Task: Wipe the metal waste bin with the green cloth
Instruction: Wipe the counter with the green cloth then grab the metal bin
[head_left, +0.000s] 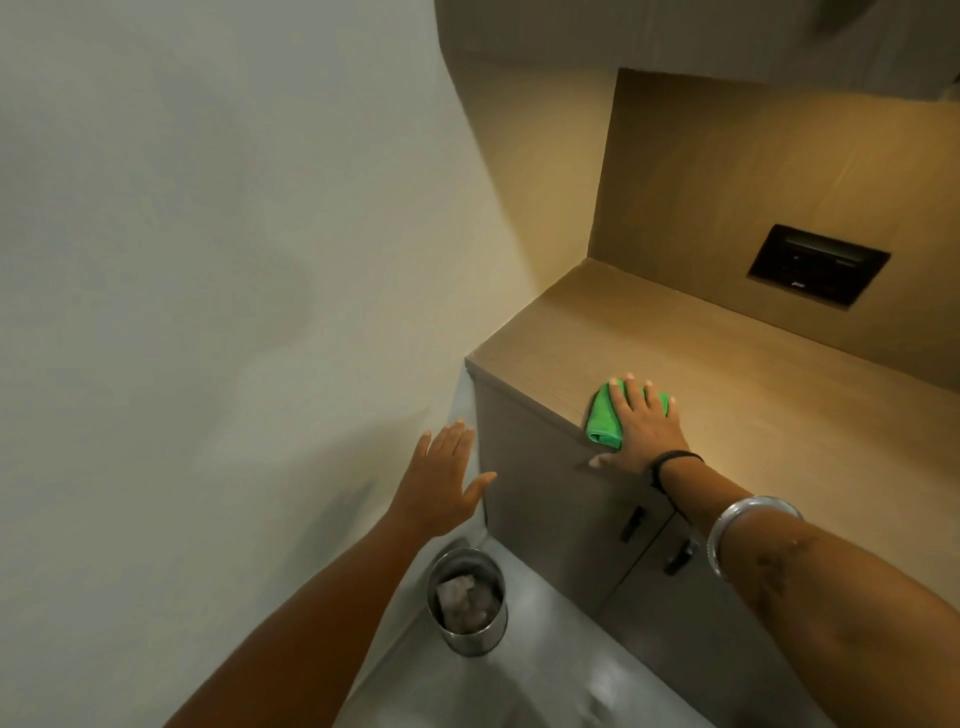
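A round metal waste bin (467, 631) stands on the grey floor below, next to the wall, with crumpled paper inside. A folded green cloth (602, 418) lies on the wooden cabinet top (727, 379) near its front left corner. My right hand (641, 428) rests flat on the cloth, fingers spread, pressing it to the surface. My left hand (441, 478) hovers open in the air above the bin, beside the cabinet's left edge, holding nothing.
The cabinet has two doors with dark handles (631, 522) under the top. A dark socket panel (818, 266) sits in the wooden back wall. A pale wall (208, 312) runs along the left. Grey floor (545, 675) lies around the bin.
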